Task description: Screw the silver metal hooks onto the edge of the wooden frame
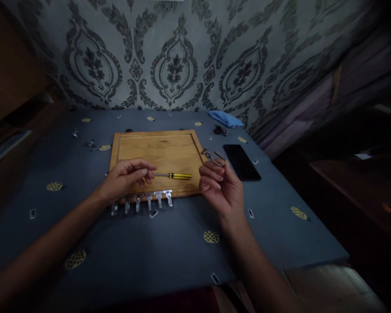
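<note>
My left hand [130,174] is over the front left of a wooden board [163,148], its fingers curled together at the thin shaft of a screwdriver [180,176]. The black and yellow handle points right. Just off the board's right edge, my right hand [222,184] is closed, pinching a curved metal hook [219,161] with a flat plate at one end. A row of several similar metal hooks [150,202] runs along the front edge of the board, partly under my left forearm and hand.
Right of the board lies a black phone [241,162]. Behind it are a bunch of keys [220,130] and a blue cloth [226,118]. Small shiny pieces [90,143] lie at the left on the patterned blue table cover [169,252]. A patterned wall [174,65] bounds the back.
</note>
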The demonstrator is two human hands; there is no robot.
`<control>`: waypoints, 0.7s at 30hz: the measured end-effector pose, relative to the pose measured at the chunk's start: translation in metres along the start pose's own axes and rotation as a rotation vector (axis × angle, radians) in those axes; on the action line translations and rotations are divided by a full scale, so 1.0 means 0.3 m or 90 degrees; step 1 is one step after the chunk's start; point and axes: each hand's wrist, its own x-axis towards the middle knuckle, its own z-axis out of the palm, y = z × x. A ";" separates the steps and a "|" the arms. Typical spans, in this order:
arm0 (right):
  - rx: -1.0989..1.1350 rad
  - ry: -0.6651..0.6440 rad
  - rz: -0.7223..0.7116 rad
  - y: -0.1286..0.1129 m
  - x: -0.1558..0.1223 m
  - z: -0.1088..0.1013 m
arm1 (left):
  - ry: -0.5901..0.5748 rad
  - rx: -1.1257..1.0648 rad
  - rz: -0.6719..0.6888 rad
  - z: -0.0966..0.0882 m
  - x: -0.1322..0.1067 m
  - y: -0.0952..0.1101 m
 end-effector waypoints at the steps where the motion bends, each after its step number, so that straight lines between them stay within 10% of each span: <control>1: -0.001 -0.010 -0.013 -0.004 0.000 -0.001 | 0.003 0.000 -0.001 0.000 -0.001 0.001; 21: -0.462 -0.155 0.010 0.115 -0.053 0.046 | -0.075 0.013 -0.049 0.058 -0.035 0.043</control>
